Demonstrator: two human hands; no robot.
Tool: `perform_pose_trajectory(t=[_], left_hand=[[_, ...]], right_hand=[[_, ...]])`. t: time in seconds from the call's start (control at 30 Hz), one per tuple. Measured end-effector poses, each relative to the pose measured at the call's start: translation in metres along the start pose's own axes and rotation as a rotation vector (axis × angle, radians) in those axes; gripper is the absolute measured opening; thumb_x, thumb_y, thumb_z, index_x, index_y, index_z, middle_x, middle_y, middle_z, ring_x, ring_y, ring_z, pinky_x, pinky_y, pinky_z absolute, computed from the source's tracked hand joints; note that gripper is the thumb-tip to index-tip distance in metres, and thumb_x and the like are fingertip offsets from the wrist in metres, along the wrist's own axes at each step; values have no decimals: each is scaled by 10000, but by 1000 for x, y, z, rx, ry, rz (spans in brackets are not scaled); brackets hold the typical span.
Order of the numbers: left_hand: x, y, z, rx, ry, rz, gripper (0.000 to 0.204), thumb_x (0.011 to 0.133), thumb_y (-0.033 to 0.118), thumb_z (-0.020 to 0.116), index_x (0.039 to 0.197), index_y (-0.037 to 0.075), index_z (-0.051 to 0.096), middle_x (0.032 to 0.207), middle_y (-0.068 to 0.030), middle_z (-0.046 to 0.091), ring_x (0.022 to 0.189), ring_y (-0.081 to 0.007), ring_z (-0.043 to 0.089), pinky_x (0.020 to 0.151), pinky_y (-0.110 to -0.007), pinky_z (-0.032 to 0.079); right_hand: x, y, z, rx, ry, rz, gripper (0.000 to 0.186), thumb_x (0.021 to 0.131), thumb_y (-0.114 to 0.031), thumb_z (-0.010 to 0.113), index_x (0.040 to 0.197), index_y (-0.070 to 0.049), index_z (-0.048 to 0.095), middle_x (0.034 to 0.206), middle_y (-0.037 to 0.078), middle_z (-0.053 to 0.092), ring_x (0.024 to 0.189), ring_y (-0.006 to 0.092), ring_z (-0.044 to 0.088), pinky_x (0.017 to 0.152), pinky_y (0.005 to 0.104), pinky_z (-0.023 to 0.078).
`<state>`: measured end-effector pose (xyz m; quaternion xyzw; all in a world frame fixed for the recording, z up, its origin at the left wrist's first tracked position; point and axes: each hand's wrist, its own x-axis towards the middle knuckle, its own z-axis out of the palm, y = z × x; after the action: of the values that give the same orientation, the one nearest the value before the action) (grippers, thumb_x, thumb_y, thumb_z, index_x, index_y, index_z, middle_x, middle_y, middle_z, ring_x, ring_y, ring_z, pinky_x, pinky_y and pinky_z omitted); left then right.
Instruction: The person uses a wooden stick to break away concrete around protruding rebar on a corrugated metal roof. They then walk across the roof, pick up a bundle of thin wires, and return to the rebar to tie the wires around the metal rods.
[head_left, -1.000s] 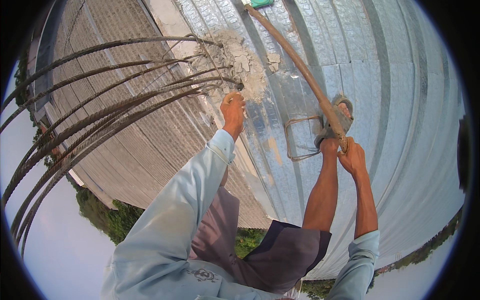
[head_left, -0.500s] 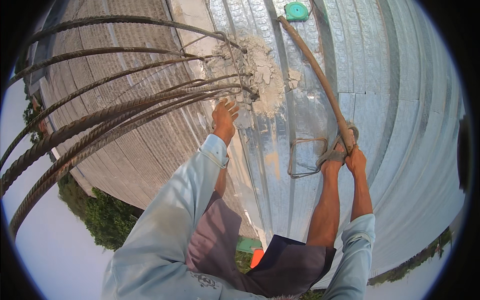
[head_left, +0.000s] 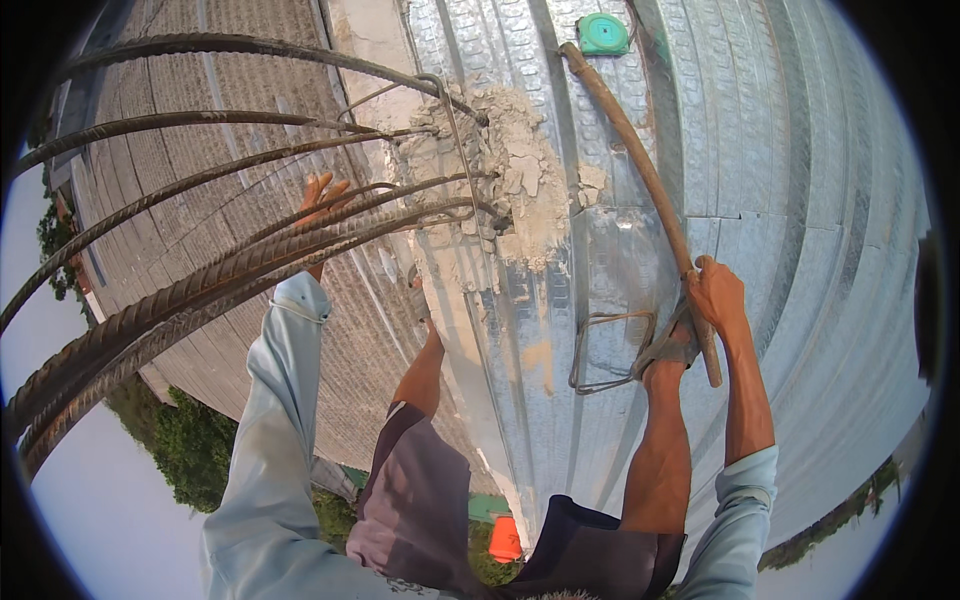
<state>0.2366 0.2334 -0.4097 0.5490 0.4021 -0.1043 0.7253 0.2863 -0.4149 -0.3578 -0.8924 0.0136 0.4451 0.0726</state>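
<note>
My left hand point(head_left: 319, 205) is among the curved rusty rebars point(head_left: 200, 184), its fingers raised and apart. My right hand point(head_left: 716, 295) grips a long brown rod point(head_left: 630, 140) near its lower end. The rod slants up to a green tape measure point(head_left: 603, 35). Several rebars end in broken concrete point(head_left: 525, 180), where a bent tie bar crosses them. A loose rectangular wire stirrup point(head_left: 620, 314) lies beside my sandalled right foot point(head_left: 668, 352), which is partly behind the rod.
Grey corrugated metal sheeting point(head_left: 810, 150) spreads to the right, and weathered brown sheeting point(head_left: 190, 330) to the left, with a pale concrete strip between. My left foot point(head_left: 418, 290) is beside that strip. Trees point(head_left: 195, 450) and an orange container point(head_left: 505, 540) show beyond the lower edge.
My left hand has moved left, in among the rebars. My right hand has risen and now holds the rod a little higher, with its end showing below. My left leg has come into fuller view.
</note>
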Motion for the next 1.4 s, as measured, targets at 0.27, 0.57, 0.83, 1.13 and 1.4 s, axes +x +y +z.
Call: perform_pose_trajectory(t=[0.27,0.57,0.83,1.13,1.4], left_hand=[[60,23,74,3,-96,86,462,997,469,529,1286,109,542,1009,-77,610,787,-179,581,763,-357,499],[54,10,80,-165,-62,351,422,1031,379,504,1329,80,508,717,23,498,497,-38,412,424,-192,345],[51,19,93,34,33,248,439,1031,372,509,1285,16,548,584,69,369,418,-23,282,361,-186,247],[38,18,98,1,67,165,331,1032,270,504,1240,18,564,586,33,428,421,-37,325,356,-199,257],[-9,-27,68,60,209,155,395,946,367,644,1186,52,664,1026,-71,681,978,-186,613,898,-382,452]], right_hand=[[155,-245,-30,988,12,-569,570,994,-463,461,1067,69,653,849,157,675,751,219,658,711,360,506],[215,-316,-48,868,-283,-754,722,944,-623,468,1138,50,643,1028,178,670,889,253,627,790,414,499],[222,-341,-42,843,-391,-872,624,1003,-514,428,950,53,685,817,131,673,753,206,633,672,402,602],[221,-346,-36,789,-332,-828,540,1030,-433,428,981,50,664,855,127,692,729,169,649,689,355,629],[164,-289,-26,591,-54,-797,696,898,-569,563,1148,76,640,948,241,677,917,296,664,771,426,522]])
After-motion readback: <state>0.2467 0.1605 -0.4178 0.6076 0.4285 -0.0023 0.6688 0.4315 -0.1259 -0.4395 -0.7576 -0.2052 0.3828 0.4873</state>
